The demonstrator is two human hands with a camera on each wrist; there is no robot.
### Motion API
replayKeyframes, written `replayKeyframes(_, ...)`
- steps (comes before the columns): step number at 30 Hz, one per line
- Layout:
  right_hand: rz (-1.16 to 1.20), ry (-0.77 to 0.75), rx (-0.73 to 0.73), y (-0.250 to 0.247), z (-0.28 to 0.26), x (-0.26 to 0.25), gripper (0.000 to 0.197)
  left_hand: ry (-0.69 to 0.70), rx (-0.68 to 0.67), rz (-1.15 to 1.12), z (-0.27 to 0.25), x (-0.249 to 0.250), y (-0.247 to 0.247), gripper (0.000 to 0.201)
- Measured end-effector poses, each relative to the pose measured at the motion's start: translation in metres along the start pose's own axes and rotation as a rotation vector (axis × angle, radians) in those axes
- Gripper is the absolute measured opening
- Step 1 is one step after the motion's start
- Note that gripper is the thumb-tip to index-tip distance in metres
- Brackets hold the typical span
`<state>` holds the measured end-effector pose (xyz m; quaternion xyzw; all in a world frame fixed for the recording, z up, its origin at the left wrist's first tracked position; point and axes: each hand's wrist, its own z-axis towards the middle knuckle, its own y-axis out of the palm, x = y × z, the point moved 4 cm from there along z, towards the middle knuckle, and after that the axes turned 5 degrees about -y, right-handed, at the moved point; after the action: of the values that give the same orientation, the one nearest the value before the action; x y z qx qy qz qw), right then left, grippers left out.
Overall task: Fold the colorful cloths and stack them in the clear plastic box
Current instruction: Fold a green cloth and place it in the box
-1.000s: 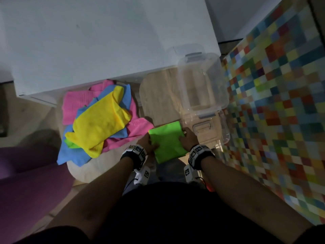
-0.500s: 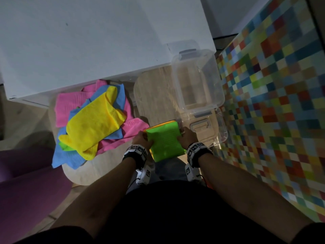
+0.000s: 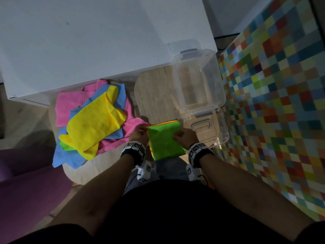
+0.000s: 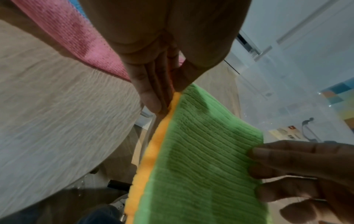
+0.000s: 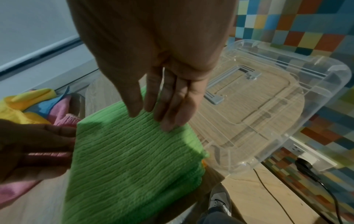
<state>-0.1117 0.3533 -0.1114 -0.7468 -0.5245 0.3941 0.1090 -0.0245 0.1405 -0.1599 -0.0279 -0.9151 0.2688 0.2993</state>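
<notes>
At centre left the loose pile of cloths (image 3: 91, 124) waits unfolded, in the middle your left hand (image 3: 139, 133) and right hand (image 3: 184, 136) pinch the folded green cloth (image 3: 165, 140) over an orange one, and the clear plastic box (image 3: 198, 80) at upper right looks empty.

Counts: 2 hands, left (image 3: 138, 134) & right (image 3: 184, 136). 1 clear box (image 3: 198, 80), 1 lid (image 3: 207, 131). Folded cloths: 2, green (image 3: 165, 140) on orange (image 3: 163, 123). Loose pile: approx. 4 colours: yellow (image 3: 93, 124), blue (image 3: 65, 157), pink (image 3: 70, 106), green bit (image 3: 63, 146).
</notes>
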Motion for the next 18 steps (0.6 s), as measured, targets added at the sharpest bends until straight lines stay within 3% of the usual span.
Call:
replayKeyframes(6,-0.065,-0.028,-0.14,0.014,-0.004,-0.012,0.055,0.099,0.019,0.081,-0.013,0.019,-0.03,0.011)
replayKeyframes(11,-0.074,-0.062,-0.126,0.016,-0.003,-0.052,0.047,0.204,0.114,0.237,-0.013,0.022,-0.096,0.015)
replayKeyframes(15,-0.016,-0.156,-0.132,0.033,0.0,-0.103,0.04,0.398,0.407,0.327,-0.016,0.01,-0.162,0.024)
replayKeyframes(18,0.031,-0.214,-0.168,0.053,0.0,-0.145,0.035,0.26,0.583,0.341,-0.014,-0.012,-0.206,0.032)
